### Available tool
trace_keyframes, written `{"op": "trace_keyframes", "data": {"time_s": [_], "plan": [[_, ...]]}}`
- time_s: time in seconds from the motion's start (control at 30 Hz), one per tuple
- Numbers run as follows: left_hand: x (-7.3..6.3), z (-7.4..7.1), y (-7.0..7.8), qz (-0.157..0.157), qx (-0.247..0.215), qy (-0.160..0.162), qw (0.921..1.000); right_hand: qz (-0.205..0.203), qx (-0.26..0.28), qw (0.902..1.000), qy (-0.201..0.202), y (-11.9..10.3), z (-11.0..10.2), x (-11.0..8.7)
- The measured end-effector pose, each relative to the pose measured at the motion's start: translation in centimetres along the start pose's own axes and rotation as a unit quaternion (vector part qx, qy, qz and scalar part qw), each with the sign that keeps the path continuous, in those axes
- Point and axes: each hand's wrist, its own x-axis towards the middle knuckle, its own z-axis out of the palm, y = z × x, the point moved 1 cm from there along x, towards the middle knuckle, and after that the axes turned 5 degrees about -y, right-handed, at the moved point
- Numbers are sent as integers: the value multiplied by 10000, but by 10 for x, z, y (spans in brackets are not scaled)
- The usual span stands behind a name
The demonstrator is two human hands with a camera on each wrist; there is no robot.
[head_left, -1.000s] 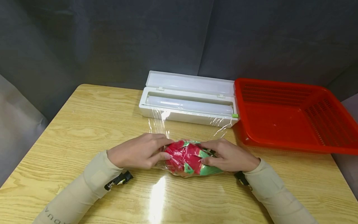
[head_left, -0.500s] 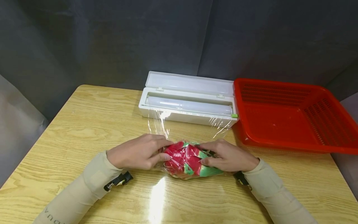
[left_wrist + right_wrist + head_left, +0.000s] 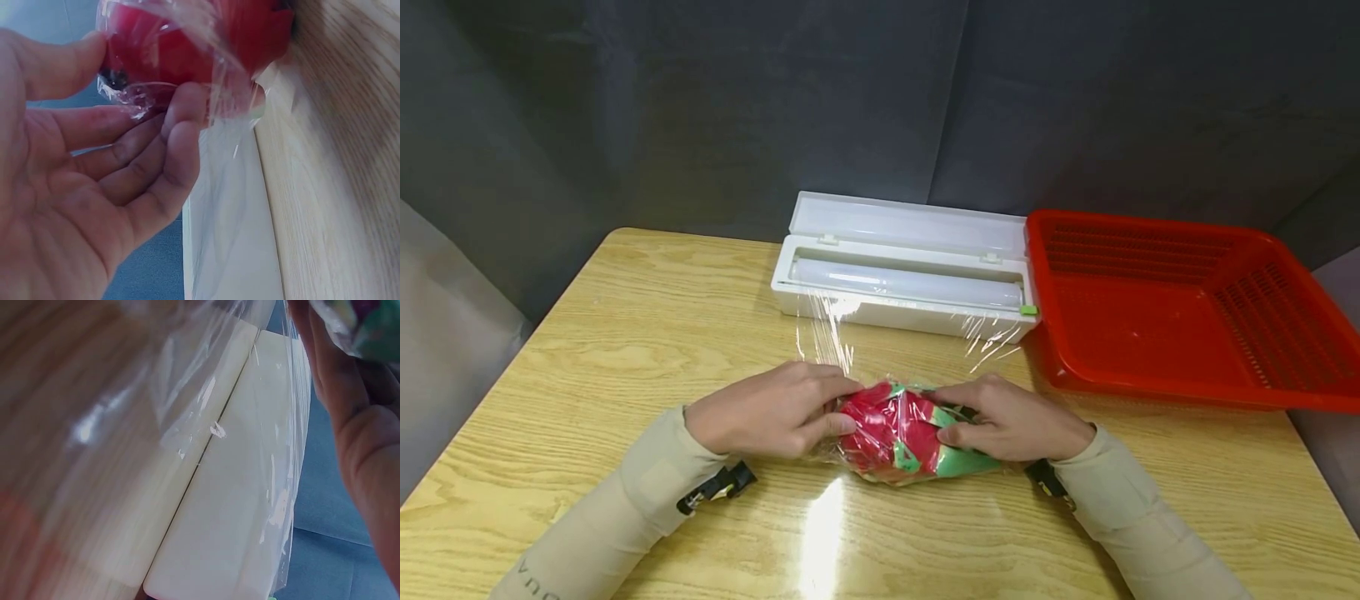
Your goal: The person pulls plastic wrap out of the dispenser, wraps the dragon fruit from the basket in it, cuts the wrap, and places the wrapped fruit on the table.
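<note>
A red and green dragon fruit (image 3: 891, 437), covered in shiny cling film, lies low over the table between both hands. My left hand (image 3: 778, 408) holds its left end, thumb in front and fingers behind; the left wrist view shows film bunched against the fingertips. On the green right end my right hand (image 3: 1018, 417) has its grip, thumb nearest me. Clear cling film (image 3: 832, 333) stretches from the fruit back to a white dispenser box (image 3: 880, 312), whose lid stands raised. Inside it sits the film roll (image 3: 910, 282).
A red plastic basket (image 3: 1157, 387) stands right of the dispenser, against its end. A small green tab (image 3: 1028, 310) marks the dispenser's right front corner. Dark cloth (image 3: 760, 108) hangs behind the wooden table (image 3: 625, 333).
The fruit has shifted very slightly toward me, with both hands keeping their hold. Creases and glints in the stretched film have changed a little; the dispenser and basket look unmoved.
</note>
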Motion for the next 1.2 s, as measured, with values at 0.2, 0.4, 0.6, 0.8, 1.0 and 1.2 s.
{"op": "trace_keyframes", "data": {"time_s": [0.2, 0.4, 0.6, 0.8, 1.0, 1.2], "plan": [[0, 0, 0, -8, -154, -41, 9999, 160, 79, 9998, -85, -2, -1, 0], [0, 0, 0, 24, -238, -65, 9997, 135, -34, 9999, -57, -3, 0, 0], [-1, 0, 0, -11, -245, -102, 9996, 40, 70, 9999, -99, -1, 0, 0], [-1, 0, 0, -58, -168, -147, 9997, 48, -22, 9999, -90, -1, 1, 0], [-1, 0, 0, -75, -133, -198, 9997, 102, -61, 9998, -151, -1, 2, 0], [-1, -1, 0, -127, -173, -268, 9994, 64, 74, 9997, -205, -3, 1, 0]]}}
